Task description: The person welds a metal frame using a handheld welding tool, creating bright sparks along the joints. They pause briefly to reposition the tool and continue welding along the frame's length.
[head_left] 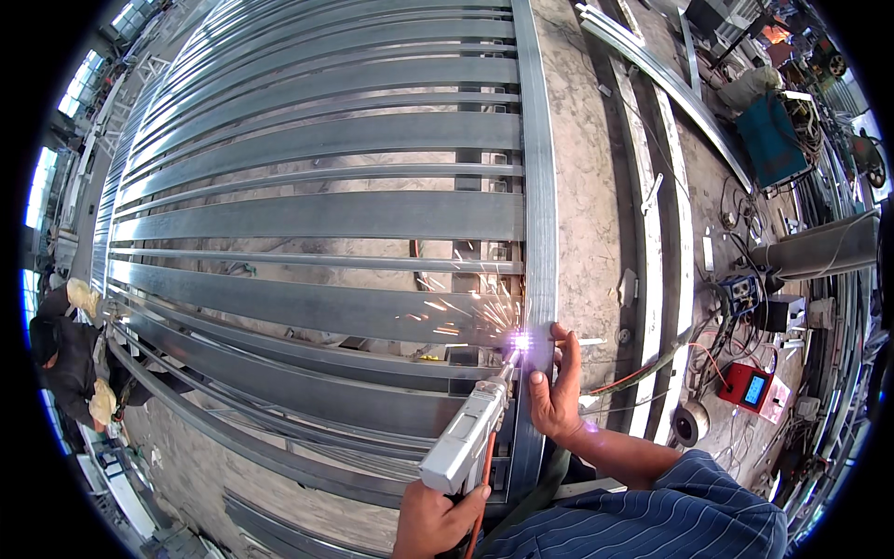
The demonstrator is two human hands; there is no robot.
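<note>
My left hand (436, 518) is wrapped round the grip of a silver handheld welding gun (466, 436), with an orange hose or cable running down beside it. The gun's nozzle tip meets a bright violet-white glow (522, 343), from which orange sparks fly up and to the left. This glow sits where a cross slat joins the long steel side rail (538, 186) of a large slatted metal frame (307, 216). Just right of it, my right hand (559, 396) is at the rail, thumb and forefinger stretched apart. Glare hides what its fingertips touch.
Across the frame at the left is another person (70, 359) in dark clothes and pale gloves. White metal beams (643, 233) lie on the floor to the right. Beyond them stand a teal machine (773, 140), a red box with a screen (752, 389), a wire spool (690, 424) and tangled cables.
</note>
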